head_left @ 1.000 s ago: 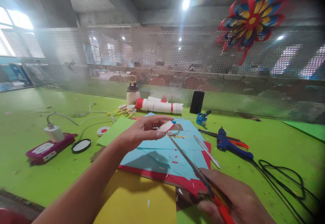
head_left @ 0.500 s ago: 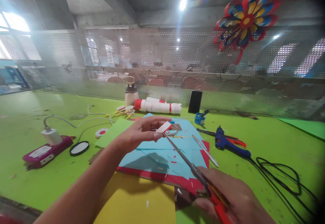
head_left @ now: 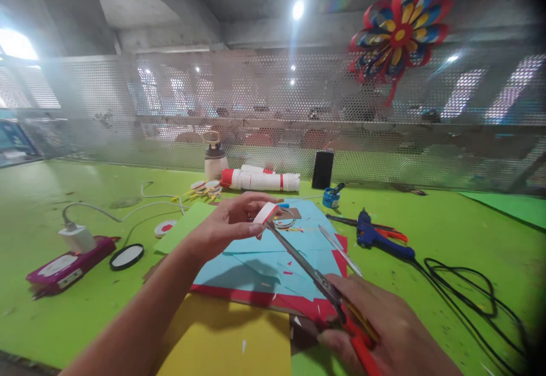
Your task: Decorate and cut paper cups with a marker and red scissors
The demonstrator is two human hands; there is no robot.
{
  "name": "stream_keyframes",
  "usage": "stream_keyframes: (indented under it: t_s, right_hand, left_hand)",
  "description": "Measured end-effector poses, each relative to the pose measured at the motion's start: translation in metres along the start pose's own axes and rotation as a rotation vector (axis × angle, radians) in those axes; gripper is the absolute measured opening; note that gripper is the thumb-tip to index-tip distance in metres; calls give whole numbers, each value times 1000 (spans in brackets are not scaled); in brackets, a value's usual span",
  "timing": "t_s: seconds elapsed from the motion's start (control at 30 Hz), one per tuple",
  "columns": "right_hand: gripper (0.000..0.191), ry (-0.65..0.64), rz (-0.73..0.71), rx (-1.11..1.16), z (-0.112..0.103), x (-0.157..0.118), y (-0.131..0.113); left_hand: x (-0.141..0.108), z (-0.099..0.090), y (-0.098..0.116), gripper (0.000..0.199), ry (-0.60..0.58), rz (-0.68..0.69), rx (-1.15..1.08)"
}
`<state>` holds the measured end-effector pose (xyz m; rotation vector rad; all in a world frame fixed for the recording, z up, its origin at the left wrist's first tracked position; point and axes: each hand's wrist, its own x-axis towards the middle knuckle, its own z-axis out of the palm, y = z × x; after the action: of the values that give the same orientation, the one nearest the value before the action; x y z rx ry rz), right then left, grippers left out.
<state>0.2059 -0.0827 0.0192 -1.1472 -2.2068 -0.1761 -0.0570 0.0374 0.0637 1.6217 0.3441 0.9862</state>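
Observation:
Between the thumb and fingers of my left hand is a small curved white piece with a red edge, which looks like paper or card. My right hand grips a pair of scissors by red handles, and its blade tips meet the lower right end of the piece. A yellowish stick-like thing also lies along the right palm; its kind is unclear. Beneath both hands are light blue sheets on red paper, strewn with small red and white scraps. A yellow sheet lies nearest me.
To the right lie a blue glue gun with a looped black cord and a silver pen-like tool. A purple power strip and black-rimmed disc are left. Behind stand a white paper roll, sprayer bottle and blue jar.
The whole view has shifted slightly. The white piece has turned a little in my left hand, showing more of its curved outer face. The scissors stay at its edge.

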Motion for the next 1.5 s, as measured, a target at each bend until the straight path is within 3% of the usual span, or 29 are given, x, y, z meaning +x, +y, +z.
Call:
stream_keyframes:
  t_s: [0.23,0.43,0.53,0.67,0.87,1.13,1.23,1.5]
  right_hand:
    - [27,-81,60,84,-4,3,-2]
    - [38,6,29,-23,2,-1,1]
    - [35,-22,51,5,2,-1,0]
    - [25,-108,134,209,-5,4,-4]
    - [22,-111,201,439,-10,11,-7]
    - [43,-287,377,801,-17,16,-13]
    - [48,-291,422,817,-24,19,-19]
    - [49,-354,342,904,-19,15,-14]
  left_hand:
    - [-1,-1,-1,44,69,65,-38]
    - [0,0,-2,35,153,0,-185]
    - [2,1,-1,34,168,-12,-250]
    - [2,4,-1,31,150,-10,-289]
    - [2,7,-3,25,130,-7,-255]
    - [1,5,0,34,109,-16,-139]
    - [1,4,2,39,80,-4,-83]
    - [1,1,-3,42,-14,27,-58]
